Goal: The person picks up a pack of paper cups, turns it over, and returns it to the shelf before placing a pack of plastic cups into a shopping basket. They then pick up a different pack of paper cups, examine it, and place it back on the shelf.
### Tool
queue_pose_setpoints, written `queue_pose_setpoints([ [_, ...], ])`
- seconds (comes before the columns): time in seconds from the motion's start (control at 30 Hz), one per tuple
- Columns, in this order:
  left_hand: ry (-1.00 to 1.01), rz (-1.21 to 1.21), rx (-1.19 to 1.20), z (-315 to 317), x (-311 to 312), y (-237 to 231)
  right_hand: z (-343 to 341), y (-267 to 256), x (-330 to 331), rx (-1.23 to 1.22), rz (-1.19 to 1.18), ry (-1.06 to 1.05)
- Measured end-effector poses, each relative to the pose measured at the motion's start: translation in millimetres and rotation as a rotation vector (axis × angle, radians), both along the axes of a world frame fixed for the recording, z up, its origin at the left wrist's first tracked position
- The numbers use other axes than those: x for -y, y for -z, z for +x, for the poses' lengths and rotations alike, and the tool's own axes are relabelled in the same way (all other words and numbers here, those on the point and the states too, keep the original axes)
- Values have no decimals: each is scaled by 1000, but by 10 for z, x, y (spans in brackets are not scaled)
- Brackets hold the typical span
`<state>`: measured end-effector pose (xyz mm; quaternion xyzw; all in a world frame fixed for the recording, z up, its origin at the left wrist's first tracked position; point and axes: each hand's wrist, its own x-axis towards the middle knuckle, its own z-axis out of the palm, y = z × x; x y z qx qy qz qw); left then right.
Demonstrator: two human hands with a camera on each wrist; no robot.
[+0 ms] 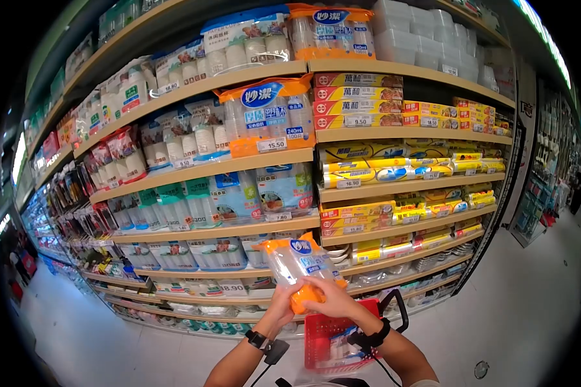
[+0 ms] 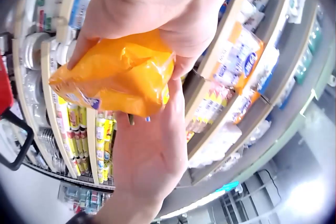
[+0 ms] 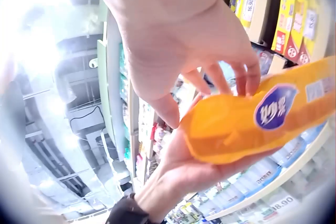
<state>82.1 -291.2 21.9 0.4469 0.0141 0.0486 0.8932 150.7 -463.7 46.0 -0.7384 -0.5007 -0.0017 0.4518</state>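
Observation:
A clear pack of plastic cups with orange ends and a blue oval label is held up between both hands in front of the shelves. My left hand grips its lower left side. On the lower right, my right hand holds it with fingers bent over the wrapping. The left wrist view shows the pack's orange end between the thumb and fingers of the left hand. In the right wrist view, the right hand's fingertips touch the pack's upper edge, while the left hand lies beneath it.
Below the hands is a red basket with a black handle and packaged goods inside. Shelves ahead carry cup packs, including a larger orange pack, and yellow boxed rolls. Pale floor extends to the right.

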Motion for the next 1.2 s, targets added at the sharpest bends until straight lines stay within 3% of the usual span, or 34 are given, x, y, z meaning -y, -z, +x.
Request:
queue_pose_setpoints([
  [0.07,95,-155,-92,-99,-118,158,214,104,104,-469,-44,-161],
  [0.17,249,-400,-174,-200,-312,282,633,250,376,-197,-106,157],
  [0.27,232,-344,-99,-293,-474,264,901,408,613,-370,-76,378],
  [0.37,284,-332,-41,-196,-674,329,1044,444,764,-936,41,8],
  [0.47,261,-259,-6,-135,-700,245,763,126,790,-1136,225,-120],
  [0.53,260,-218,-18,-150,-678,97,861,274,726,-1084,351,-110],
  [0.63,90,-258,-139,-24,-608,-22,844,386,670,-988,502,-21],
  [0.77,130,-133,-129,-46,-637,-157,727,393,644,-945,638,74],
  [0.87,91,195,-137,-173,-549,-416,652,421,603,-885,735,95],
  [1.03,129,223,107,26,-732,-258,526,376,677,-853,689,150],
  [1.2,72,490,337,275,-857,-461,593,61,712,-606,616,267],
])
